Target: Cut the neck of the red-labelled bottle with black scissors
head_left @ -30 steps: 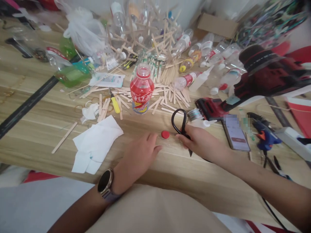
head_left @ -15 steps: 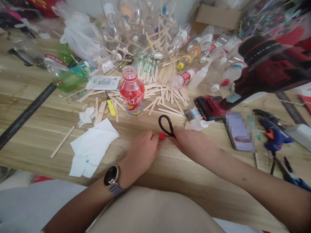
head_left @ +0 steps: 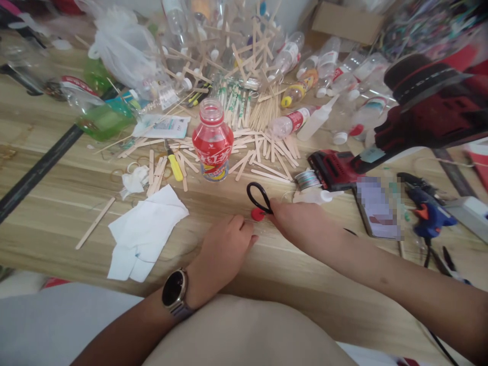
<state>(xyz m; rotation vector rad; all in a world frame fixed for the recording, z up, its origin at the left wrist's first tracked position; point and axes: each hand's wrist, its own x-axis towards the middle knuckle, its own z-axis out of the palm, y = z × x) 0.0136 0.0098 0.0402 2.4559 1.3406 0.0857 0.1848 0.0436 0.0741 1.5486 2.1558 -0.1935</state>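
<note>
My right hand is closed around something with a black cord that bends in a loop above the fingers; whatever else lies inside the grip is hidden. Just left of its fingertips is a small red bottle cap, touching or nearly touching what the hand holds. My left hand, with a watch on its wrist, rests on the table beside the cap. Its fingers are loosely curled, the thumb stands apart, and nothing shows in them. Beyond the hands, an uncapped bottle with a red label stands upright.
White paper sheets and a yellow-handled tool lie left. Wooden sticks and plastic bottles crowd the back. At right are a red-black power tool, a wire spool, a phone and a blue glue gun.
My left hand has let go of the red cap and drawn back slightly toward me. The right hand keeps its grip, almost in place. The view has shifted a little.
</note>
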